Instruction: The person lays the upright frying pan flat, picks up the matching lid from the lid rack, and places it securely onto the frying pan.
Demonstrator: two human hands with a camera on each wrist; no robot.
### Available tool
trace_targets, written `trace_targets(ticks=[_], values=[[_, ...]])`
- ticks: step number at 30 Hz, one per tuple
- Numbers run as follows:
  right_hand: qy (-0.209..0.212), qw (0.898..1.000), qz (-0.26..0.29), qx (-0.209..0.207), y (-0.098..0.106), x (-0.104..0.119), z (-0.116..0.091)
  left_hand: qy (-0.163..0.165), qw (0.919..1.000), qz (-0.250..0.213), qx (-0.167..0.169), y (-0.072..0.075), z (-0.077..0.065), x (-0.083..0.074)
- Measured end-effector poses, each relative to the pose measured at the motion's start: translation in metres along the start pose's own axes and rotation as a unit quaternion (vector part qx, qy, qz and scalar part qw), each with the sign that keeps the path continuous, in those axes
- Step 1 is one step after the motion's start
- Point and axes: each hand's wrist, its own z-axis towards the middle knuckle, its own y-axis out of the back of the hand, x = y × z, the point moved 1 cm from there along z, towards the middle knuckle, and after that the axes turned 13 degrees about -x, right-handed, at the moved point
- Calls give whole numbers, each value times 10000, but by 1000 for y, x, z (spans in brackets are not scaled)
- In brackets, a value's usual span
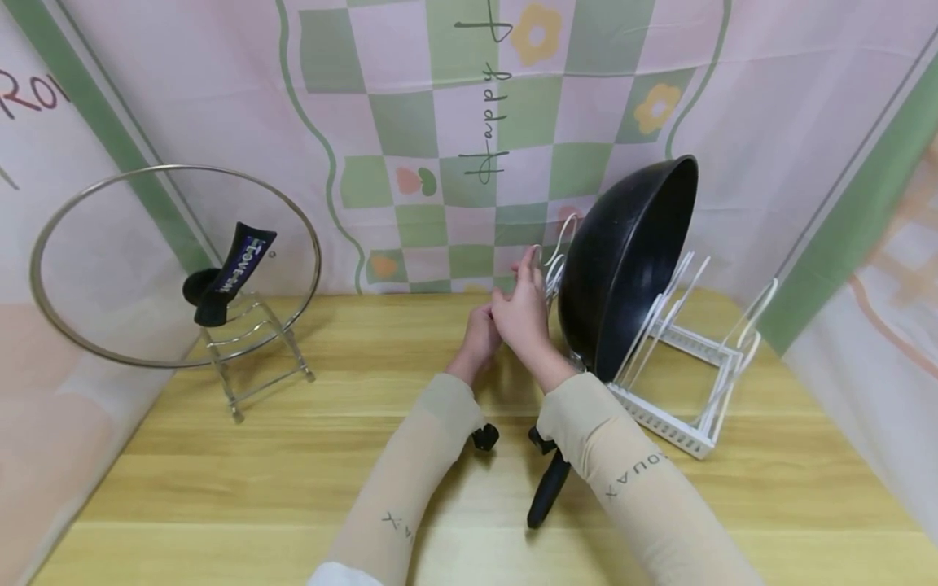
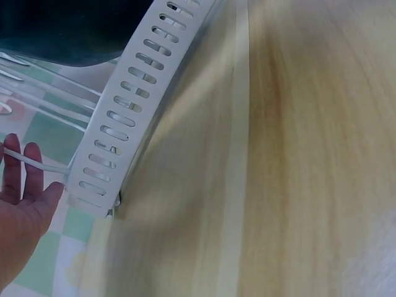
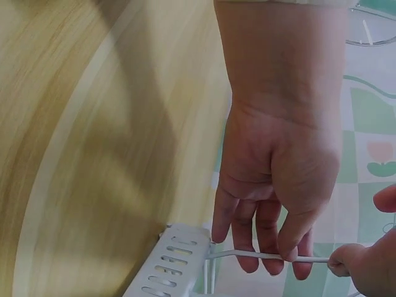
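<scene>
A black wok (image 1: pixel 623 260) stands on its side in a white dish rack (image 1: pixel 663 423), its black handle (image 1: pixel 548 492) pointing toward me. Both hands are at the rack's left end, close together beside the wok. My left hand (image 1: pixel 479 335) pinches a thin white wire (image 3: pixel 250 253) at the slotted base, thumb on one side and fingers on the other. My right hand (image 1: pixel 523 313), partly seen at the edge of the right wrist view, pinches the same wire further along. In the head view the wok and the hands themselves hide much of that end.
At the left, a large glass lid (image 1: pixel 168 168) with a black handle (image 1: pixel 238 264) rests upright in a small metal stand (image 1: pixel 256 334). A patterned cloth (image 1: pixel 469 122) hangs behind the wooden table (image 1: pixel 308 472). More white wire dividers (image 1: pixel 758 313) rise at the rack's right end.
</scene>
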Motion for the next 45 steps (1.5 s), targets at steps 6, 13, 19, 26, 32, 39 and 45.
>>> trace_targets(ticks=[6, 13, 19, 26, 32, 39, 45], values=[[-208, 9994, -36, 278, 1, 3, 3, 121, 9999, -50, 45, 2, 2, -1], [-404, 9987, -58, 313, 1, 5, 4, -1, 9998, -160, 91, 3, -2, -5], [-577, 9978, -21, 323, 2, 8, 4, 50, 9999, 92, -33, 2, -4, -9], [-845, 9954, 360, 290, 3, 11, 2, -60, 9975, 708, -65, 1, -4, -13], [-1074, 9912, 581, 511, 7, 18, 1, -800, 9725, 2186, 50, 4, -4, -23], [-1557, 9808, 856, 800, 14, 30, 1, -1137, 9592, 2477, 750, 9, -6, -36], [-1819, 9670, 1304, 1214, 26, 40, -6, -618, 9669, 2259, 1015, 13, -9, -41]])
